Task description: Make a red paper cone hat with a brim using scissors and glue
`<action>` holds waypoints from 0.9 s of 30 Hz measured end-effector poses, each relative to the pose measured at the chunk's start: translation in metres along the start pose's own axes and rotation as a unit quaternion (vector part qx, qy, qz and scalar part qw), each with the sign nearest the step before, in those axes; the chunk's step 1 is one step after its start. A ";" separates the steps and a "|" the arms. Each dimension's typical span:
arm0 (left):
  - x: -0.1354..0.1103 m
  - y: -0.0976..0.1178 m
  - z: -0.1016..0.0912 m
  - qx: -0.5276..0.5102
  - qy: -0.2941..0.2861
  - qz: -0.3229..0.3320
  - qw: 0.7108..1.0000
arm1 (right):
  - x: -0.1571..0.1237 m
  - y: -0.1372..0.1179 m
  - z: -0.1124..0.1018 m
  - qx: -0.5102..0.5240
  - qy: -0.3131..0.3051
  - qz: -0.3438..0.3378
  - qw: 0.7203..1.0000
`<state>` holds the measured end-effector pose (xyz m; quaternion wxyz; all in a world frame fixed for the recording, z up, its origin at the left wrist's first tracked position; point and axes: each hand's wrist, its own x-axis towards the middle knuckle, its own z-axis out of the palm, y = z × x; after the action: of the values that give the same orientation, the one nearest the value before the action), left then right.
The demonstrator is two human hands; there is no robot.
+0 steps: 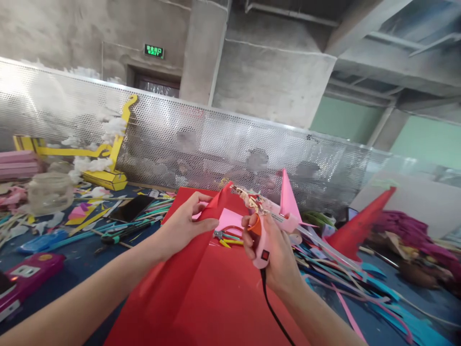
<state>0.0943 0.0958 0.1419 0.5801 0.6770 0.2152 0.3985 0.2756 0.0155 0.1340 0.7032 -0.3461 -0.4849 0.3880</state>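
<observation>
My right hand is wrapped round a pink hot glue gun with an orange trigger and a black cord. Its nozzle, crusted with dried glue, points up and left at the tip of a folded red sheet. My left hand pinches that sheet, thumb in front and fingers behind, holding its edge raised. Under both hands lies a large red sheet or board. Between the hands, pink paper and pliers with yellow and red handles rest on the red surface.
A perforated metal screen stands behind the table. At left are a yellow structure, a glass jar, a dark phone and a magenta power strip. Pink and red cones and coloured strips lie at right.
</observation>
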 end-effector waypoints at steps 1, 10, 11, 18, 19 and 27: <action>-0.003 -0.003 0.001 -0.005 -0.002 0.005 1.000 | -0.001 0.000 -0.001 -0.005 0.006 0.001 1.000; -0.017 -0.010 0.003 -0.038 0.035 0.009 0.999 | -0.015 0.004 0.000 -0.050 -0.017 0.017 0.998; -0.018 -0.011 0.004 -0.034 0.038 0.020 0.998 | -0.015 0.004 -0.001 -0.057 -0.019 0.020 0.998; -0.020 -0.016 0.011 -0.030 0.070 0.061 0.995 | -0.019 -0.002 0.002 -0.144 -0.023 0.020 0.989; -0.020 -0.016 0.011 -0.026 0.075 0.065 0.995 | -0.020 -0.003 0.004 -0.164 -0.025 0.029 0.986; -0.019 -0.022 0.009 -0.014 0.064 0.099 0.993 | -0.020 -0.002 0.005 -0.204 -0.031 0.056 0.977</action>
<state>0.0939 0.0805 0.1155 0.5322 0.6598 0.1785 0.4995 0.2666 -0.0026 0.1293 0.5794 -0.4965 -0.5559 0.3299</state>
